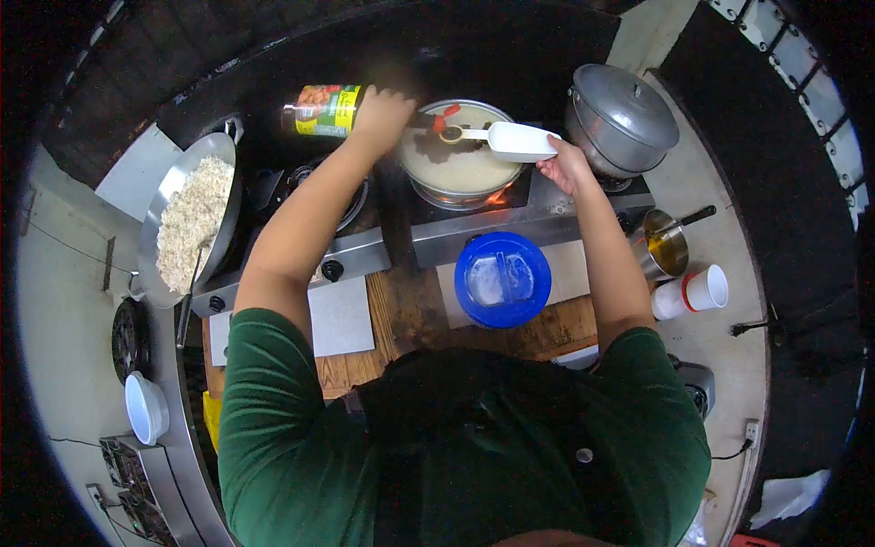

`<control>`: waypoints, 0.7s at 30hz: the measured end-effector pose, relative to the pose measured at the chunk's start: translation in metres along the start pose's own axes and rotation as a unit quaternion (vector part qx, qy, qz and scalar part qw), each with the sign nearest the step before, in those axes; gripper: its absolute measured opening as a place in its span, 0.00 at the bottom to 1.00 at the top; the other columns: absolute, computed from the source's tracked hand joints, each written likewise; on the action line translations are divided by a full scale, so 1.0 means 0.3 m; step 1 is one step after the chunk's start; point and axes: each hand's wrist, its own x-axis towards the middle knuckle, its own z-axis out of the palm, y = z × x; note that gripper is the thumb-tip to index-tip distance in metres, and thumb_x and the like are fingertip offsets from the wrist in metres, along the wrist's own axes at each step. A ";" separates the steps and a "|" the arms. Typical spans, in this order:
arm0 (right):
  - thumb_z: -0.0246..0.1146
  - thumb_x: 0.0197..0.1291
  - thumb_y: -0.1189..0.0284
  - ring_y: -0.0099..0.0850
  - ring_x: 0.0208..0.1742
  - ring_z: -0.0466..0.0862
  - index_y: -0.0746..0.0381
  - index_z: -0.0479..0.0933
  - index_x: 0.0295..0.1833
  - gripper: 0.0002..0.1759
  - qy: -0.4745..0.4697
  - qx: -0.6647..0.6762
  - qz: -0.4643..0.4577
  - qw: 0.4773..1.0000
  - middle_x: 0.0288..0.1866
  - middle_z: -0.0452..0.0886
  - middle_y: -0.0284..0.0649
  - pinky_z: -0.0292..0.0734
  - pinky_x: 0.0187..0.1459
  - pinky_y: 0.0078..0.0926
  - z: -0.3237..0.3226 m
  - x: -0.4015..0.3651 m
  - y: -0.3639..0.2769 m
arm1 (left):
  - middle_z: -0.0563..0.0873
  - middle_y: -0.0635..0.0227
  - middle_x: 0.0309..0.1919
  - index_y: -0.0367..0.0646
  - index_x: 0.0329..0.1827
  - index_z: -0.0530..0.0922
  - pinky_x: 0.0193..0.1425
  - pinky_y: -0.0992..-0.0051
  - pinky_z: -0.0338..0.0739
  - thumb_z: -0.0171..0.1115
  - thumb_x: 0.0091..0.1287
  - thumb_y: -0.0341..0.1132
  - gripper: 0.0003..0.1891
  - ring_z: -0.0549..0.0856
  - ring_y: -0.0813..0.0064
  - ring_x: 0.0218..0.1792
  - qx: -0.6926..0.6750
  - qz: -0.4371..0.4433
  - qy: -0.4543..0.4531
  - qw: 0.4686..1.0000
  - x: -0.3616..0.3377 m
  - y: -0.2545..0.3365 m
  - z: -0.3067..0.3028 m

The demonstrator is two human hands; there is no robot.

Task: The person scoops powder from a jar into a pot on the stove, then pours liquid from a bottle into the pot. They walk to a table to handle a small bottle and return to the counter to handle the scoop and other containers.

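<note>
My left hand [383,118] is wrapped round a large bottle [325,110] with a yellow-and-green label, tipped on its side. Its red flip cap [439,123] points over a wide metal pot [460,192]. In my right hand [567,168] is a white plastic scoop [522,143], held over the pot's right rim. A small round measuring spoon [451,135] with dark content sits at the scoop's left end, just below the bottle's mouth. Pale, cloudy contents [460,170] fill the pot, with a dark brown patch spread beneath the bottle and spoon.
Flame shows under the pot. A lidded pot [622,118] stands at right, near a saucepan [663,244] of yellowish liquid and white cups [706,289]. A blue-lidded container [503,312] sits in front. At left, a large wok [160,202] holds pale grains and a ladle [186,314].
</note>
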 end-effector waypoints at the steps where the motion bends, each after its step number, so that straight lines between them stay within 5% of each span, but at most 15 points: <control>1: 0.52 0.77 0.62 0.25 0.26 0.81 0.66 0.73 0.57 0.18 -0.002 0.000 -0.001 1.000 0.34 0.81 0.38 0.79 0.26 0.19 -0.002 0.002 0.003 | 0.87 0.65 0.48 0.52 0.52 0.82 0.63 0.55 0.71 0.58 0.66 0.34 0.13 0.84 0.63 0.56 -0.016 -0.015 -0.002 1.000 -0.004 0.000 0.005; 8: 0.51 0.77 0.65 0.27 0.28 0.82 0.65 0.73 0.58 0.16 0.004 -0.017 -0.010 1.000 0.37 0.81 0.40 0.80 0.27 0.21 -0.028 0.031 0.028 | 0.87 0.59 0.52 0.50 0.59 0.80 0.59 0.52 0.76 0.60 0.64 0.35 0.19 0.85 0.56 0.55 -0.160 -0.133 -0.015 0.978 -0.034 0.014 0.085; 10: 0.51 0.76 0.66 0.28 0.30 0.83 0.64 0.74 0.58 0.15 0.010 -0.038 -0.033 0.999 0.40 0.81 0.42 0.81 0.28 0.22 -0.038 0.045 0.036 | 0.86 0.54 0.55 0.48 0.62 0.79 0.59 0.54 0.78 0.62 0.61 0.40 0.24 0.84 0.53 0.57 -0.322 -0.230 -0.030 0.918 -0.049 0.038 0.077; 14: 0.50 0.76 0.69 0.30 0.33 0.84 0.63 0.74 0.59 0.14 0.026 -0.135 -0.119 0.983 0.44 0.82 0.44 0.83 0.29 0.25 -0.043 0.087 0.052 | 0.85 0.52 0.56 0.48 0.64 0.77 0.61 0.55 0.77 0.64 0.59 0.44 0.27 0.83 0.51 0.59 -0.393 -0.247 -0.048 0.885 -0.072 0.048 0.080; 16: 0.50 0.75 0.71 0.31 0.34 0.85 0.63 0.74 0.60 0.14 0.045 -0.235 -0.199 0.951 0.46 0.82 0.45 0.84 0.30 0.26 -0.029 0.105 0.065 | 0.83 0.50 0.61 0.37 0.70 0.73 0.66 0.61 0.76 0.71 0.53 0.46 0.40 0.83 0.54 0.62 -0.425 -0.251 -0.108 0.863 -0.077 0.040 0.059; 21: 0.49 0.75 0.74 0.34 0.38 0.87 0.61 0.75 0.61 0.15 0.093 -0.438 -0.399 0.800 0.51 0.83 0.48 0.86 0.33 0.29 0.055 0.025 0.048 | 0.83 0.50 0.60 0.41 0.69 0.75 0.65 0.61 0.77 0.71 0.53 0.48 0.39 0.83 0.54 0.61 -0.403 -0.254 -0.107 0.873 -0.101 0.046 0.009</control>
